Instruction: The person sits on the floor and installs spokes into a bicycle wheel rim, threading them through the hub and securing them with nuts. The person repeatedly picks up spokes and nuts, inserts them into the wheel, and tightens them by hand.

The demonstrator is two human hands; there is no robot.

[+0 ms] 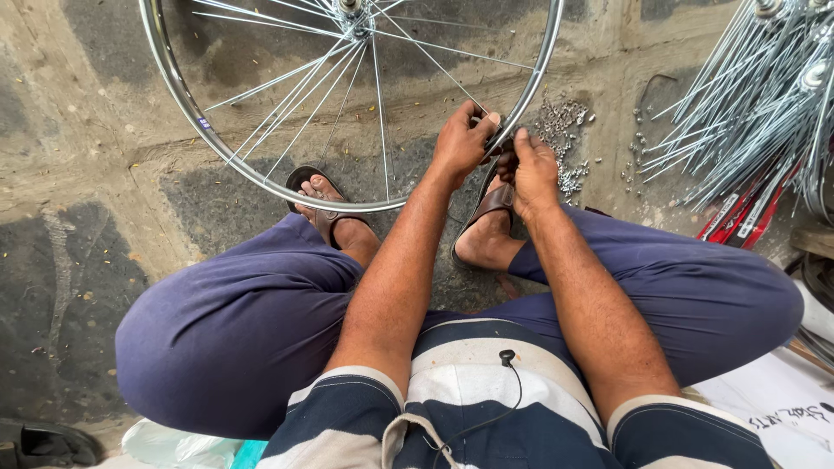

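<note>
A silver bicycle wheel rim [178,87] with thin spokes [304,95] stands on the stone floor in front of me. My left hand [462,139] pinches a spoke where it meets the rim's lower right edge. Just to its right, my right hand [532,169] is closed around a small dark tool at the same spot on the rim. Both hands sit above my right sandalled foot [488,227]. What exactly the fingertips hold is partly hidden.
A pile of small metal nipples [565,130] lies on the floor behind my hands. Bundles of loose spokes [756,95] fan out at the top right above red packets [738,213]. My left foot [330,213] rests under the rim.
</note>
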